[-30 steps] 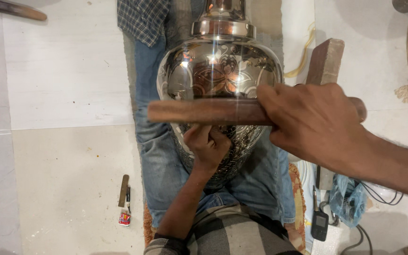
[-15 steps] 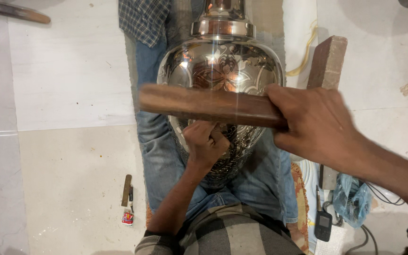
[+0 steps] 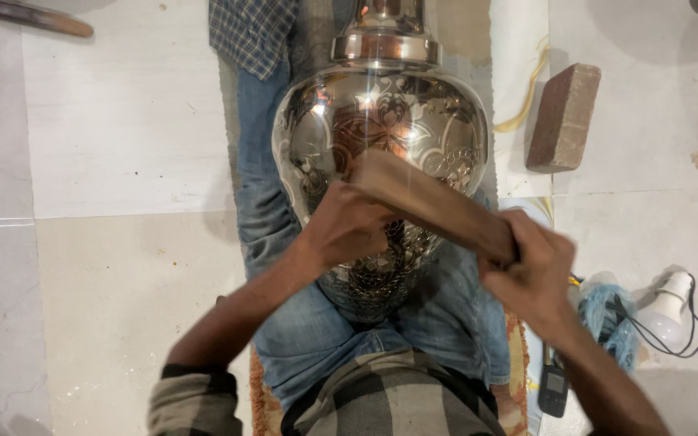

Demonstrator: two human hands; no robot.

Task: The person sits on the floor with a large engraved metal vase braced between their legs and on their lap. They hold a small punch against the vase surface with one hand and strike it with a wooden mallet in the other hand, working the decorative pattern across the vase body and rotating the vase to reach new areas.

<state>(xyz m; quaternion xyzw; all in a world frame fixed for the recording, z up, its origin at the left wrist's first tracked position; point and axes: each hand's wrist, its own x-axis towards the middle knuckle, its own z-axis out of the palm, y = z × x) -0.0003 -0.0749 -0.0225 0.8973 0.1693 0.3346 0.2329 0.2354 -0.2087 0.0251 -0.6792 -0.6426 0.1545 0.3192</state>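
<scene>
A large shiny metal vase point(image 3: 381, 129) with engraved floral patterns lies across my jeans-clad legs, neck pointing away from me. My left hand point(image 3: 347, 230) is curled into a fist and presses on the lower belly of the vase; anything inside the fist is hidden. My right hand point(image 3: 531, 274) grips the near end of a brown wooden stick point(image 3: 430, 206). The stick slants up and left over the vase, and its far end sits just above my left hand.
A brick point(image 3: 563, 117) lies on the pale tiled floor to the right. Near my right knee are a white light bulb point(image 3: 672, 311) with a black cable, a blue cloth point(image 3: 603, 311) and a small black device point(image 3: 553, 391). A long tool point(image 3: 34, 16) lies at the top left.
The stick lay level across the vase; now it slants, its gripped end lower. My right hand has dropped down toward my lap. My left hand has shifted slightly up the vase.
</scene>
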